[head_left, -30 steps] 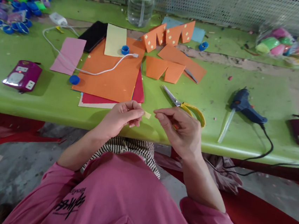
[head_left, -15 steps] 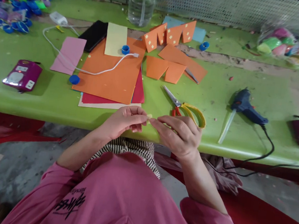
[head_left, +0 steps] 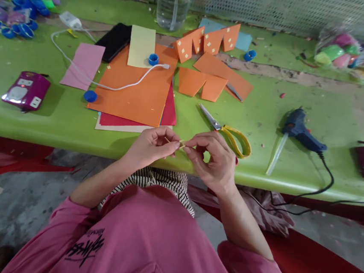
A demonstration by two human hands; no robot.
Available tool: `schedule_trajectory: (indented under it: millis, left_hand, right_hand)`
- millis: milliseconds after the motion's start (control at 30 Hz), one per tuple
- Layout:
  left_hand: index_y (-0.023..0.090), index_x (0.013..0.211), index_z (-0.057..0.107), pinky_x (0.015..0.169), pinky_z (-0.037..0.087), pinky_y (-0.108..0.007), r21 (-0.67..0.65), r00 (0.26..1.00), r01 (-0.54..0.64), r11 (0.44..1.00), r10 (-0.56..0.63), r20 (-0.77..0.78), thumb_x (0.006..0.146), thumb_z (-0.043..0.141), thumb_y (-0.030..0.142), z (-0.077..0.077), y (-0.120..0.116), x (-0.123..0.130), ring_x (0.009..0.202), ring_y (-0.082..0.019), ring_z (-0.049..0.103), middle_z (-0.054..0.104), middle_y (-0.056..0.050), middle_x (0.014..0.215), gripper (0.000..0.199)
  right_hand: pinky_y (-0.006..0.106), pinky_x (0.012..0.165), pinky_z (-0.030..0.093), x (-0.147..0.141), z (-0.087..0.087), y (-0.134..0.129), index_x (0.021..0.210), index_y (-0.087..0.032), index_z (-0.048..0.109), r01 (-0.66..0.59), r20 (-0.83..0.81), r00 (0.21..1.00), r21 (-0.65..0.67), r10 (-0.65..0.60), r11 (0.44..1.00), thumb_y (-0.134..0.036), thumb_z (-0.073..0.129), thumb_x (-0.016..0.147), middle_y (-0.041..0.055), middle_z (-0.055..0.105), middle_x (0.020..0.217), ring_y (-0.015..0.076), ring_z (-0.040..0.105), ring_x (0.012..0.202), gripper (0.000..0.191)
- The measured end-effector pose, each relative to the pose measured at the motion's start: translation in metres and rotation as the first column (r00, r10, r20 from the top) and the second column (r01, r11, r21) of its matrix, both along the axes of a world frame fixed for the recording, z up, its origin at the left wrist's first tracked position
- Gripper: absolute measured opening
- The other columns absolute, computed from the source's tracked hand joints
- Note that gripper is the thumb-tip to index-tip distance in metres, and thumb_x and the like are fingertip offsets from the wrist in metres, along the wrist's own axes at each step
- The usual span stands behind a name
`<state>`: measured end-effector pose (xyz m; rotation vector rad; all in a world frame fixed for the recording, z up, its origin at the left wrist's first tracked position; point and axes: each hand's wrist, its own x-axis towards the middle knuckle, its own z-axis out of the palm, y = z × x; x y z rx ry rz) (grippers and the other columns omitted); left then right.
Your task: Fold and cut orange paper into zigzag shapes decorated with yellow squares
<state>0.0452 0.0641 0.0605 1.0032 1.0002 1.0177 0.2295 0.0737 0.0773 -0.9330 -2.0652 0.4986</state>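
Between my two hands, over the front edge of the table, is a tiny pale yellow paper piece. My left hand pinches it from the left with thumb and fingertips. From the other side my right hand has thumb and forefinger closed at its right end. Yellow-handled scissors lie just beyond my right hand. Orange sheets rest on red and white paper past my left hand. Folded orange pieces with pale yellow squares stand farther back, near plain cut orange pieces.
A blue glue gun with its cable lies at right. Purple power sockets sit at left, with a white cable across the papers. A bottle, a black phone and blue caps are farther back.
My right hand has shifted slightly left and its fingers have curled more. The small yellow piece has turned and now looks thinner between the fingertips.
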Motion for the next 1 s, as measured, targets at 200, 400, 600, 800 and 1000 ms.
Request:
schedule_trajectory:
  millis: [200,400,600,800,1000]
  left_hand:
    - [0.019,0.08,0.065,0.047,0.042,-0.018,0.071,0.991,-0.095,0.993,0.101,-0.086,0.079,0.072,0.032,-0.001,-0.01,0.004,0.055,-0.008,0.06,0.064,0.002,0.063,0.015]
    - [0.019,0.079,0.061,0.049,0.047,-0.017,0.108,0.991,-0.134,0.985,0.134,0.003,0.077,0.07,0.025,0.002,-0.012,0.007,0.054,-0.006,0.058,0.061,0.005,0.063,0.011]
    - [0.019,0.081,0.062,0.054,0.049,-0.016,0.171,0.987,-0.148,0.974,0.156,-0.031,0.078,0.072,0.022,0.002,-0.014,0.006,0.06,-0.006,0.059,0.064,0.003,0.074,0.01]
    - [0.019,0.081,0.061,0.054,0.051,-0.017,0.223,0.978,-0.163,0.961,0.187,-0.09,0.081,0.069,0.023,0.0,-0.015,0.005,0.06,-0.007,0.06,0.064,0.003,0.073,0.008]
    - [0.019,0.084,0.064,0.059,0.053,-0.017,0.353,0.957,-0.148,0.924,0.223,-0.183,0.083,0.07,0.02,0.002,-0.017,0.001,0.066,-0.007,0.064,0.069,0.002,0.079,0.006]
  right_hand:
    - [0.025,0.058,0.048,-0.009,0.002,-0.007,0.09,-0.022,0.06,-0.011,-0.164,0.986,-0.298,-0.04,0.954,-0.02,0.062,0.091,0.0002,0.062,0.088,0.0105,0.056,0.071,0.003]
    - [0.023,0.059,0.046,-0.018,-0.003,-0.01,0.092,-0.022,0.058,-0.113,-0.364,0.928,-0.482,-0.08,0.869,-0.022,0.062,0.093,-0.0027,0.06,0.081,0.0082,0.055,0.068,0.004]
    - [0.023,0.059,0.044,-0.02,-0.003,-0.011,0.091,-0.022,0.059,-0.145,-0.409,0.907,-0.523,-0.098,0.84,-0.022,0.063,0.092,-0.0034,0.061,0.078,0.0074,0.053,0.066,0.004]
    - [0.024,0.059,0.044,-0.019,0.003,-0.013,0.098,-0.022,0.062,-0.119,-0.381,0.916,-0.558,-0.126,0.821,-0.024,0.067,0.089,-0.0014,0.063,0.086,0.0091,0.056,0.071,0.011]
    - [0.023,0.053,0.041,-0.017,0.005,-0.013,0.087,-0.021,0.064,-0.058,-0.301,0.947,-0.498,-0.11,0.866,-0.023,0.067,0.087,-0.0026,0.062,0.079,0.0075,0.052,0.063,0.004]
